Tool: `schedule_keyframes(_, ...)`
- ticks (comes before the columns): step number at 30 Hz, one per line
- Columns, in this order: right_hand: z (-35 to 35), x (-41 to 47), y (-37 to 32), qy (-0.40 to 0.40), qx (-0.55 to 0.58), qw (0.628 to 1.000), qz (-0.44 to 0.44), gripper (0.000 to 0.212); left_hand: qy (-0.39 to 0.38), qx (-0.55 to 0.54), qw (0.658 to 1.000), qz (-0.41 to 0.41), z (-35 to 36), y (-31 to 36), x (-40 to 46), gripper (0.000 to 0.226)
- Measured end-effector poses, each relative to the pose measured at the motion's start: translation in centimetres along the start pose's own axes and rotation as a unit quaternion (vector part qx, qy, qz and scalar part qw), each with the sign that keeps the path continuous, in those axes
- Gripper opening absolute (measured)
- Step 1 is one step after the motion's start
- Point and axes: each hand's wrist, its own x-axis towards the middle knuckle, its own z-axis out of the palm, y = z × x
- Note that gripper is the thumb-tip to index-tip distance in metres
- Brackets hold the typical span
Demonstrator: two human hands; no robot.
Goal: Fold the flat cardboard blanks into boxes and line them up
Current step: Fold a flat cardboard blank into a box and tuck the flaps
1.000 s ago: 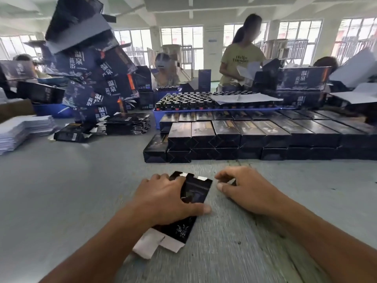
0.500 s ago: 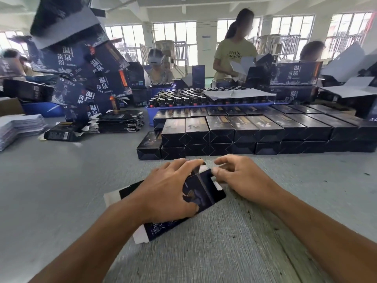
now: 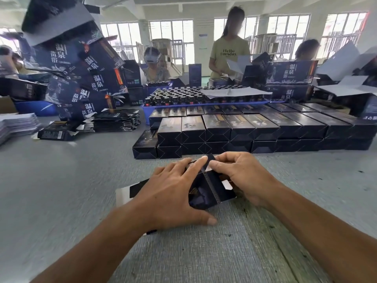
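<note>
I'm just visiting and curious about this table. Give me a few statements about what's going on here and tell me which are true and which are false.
1. Both hands are on the dark cardboard blank. True: the left hand lies over it and the right hand works its far end.
2. The finished boxes lie in a single layer. False: they are stacked in at least two layers.
3. A blue tray of small dark bottles sits behind the finished boxes. True.
4. The pile of flat blanks lies to the right of the finished boxes. False: it lies to their left.
5. The standing person's T-shirt is red. False: it is pale yellow-green.
</note>
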Motion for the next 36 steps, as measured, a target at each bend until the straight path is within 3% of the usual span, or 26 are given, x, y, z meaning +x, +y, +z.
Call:
schedule_keyframes(7, -0.3, -0.1, -0.5, -0.047, 0.005, 0.999, 0.004, 0.028, 0.085, -0.015, 0.996, -0.031, -0.9, -1.4, 0.0, 0.119)
schedule_keyframes(11, -0.4, -0.1, -0.6, -0.047, 0.020, 0.999, -0.009, 0.023, 0.124, 0.022, 0.992, -0.018, -1.4, -1.7, -0.3, 0.107)
schedule_keyframes(15, -0.7, 0.1, -0.5, -0.059, 0.041, 0.997, -0.011, 0.014, 0.130, 0.042, 0.991, 0.002, -1.7, -1.5, -0.5, 0.099)
schedule_keyframes(19, -0.7, 0.3, -0.2, -0.062, 0.038, 0.997, -0.017, 0.028, 0.142, 0.021, 0.989, 0.019, -1.9, -1.6, -0.5, 0.094)
schedule_keyframes(22, -0.8, 0.3, -0.2, -0.062, 0.011, 0.997, -0.045, 0.035, 0.152, 0.001, 0.988, 0.019, -1.9, -1.7, -0.5, 0.094)
schedule_keyframes(29, -0.4, -0.3, -0.6, -0.093, -0.055, 0.990, -0.091, 0.029, 0.163, -0.018, 0.986, 0.024, -2.3, -1.6, -0.6, 0.101)
schedule_keyframes(32, -0.3, -0.3, -0.6, -0.055, -0.057, 0.991, -0.110, 0.019, 0.170, -0.005, 0.985, 0.042, -2.3, -1.4, -0.7, 0.089)
schedule_keyframes(36, 0.0, -0.2, -0.5, -0.031, -0.062, 0.990, -0.124, 0.038, 0.158, 0.000, 0.986, 0.047, -2.2, -1.2, -0.7, 0.070)
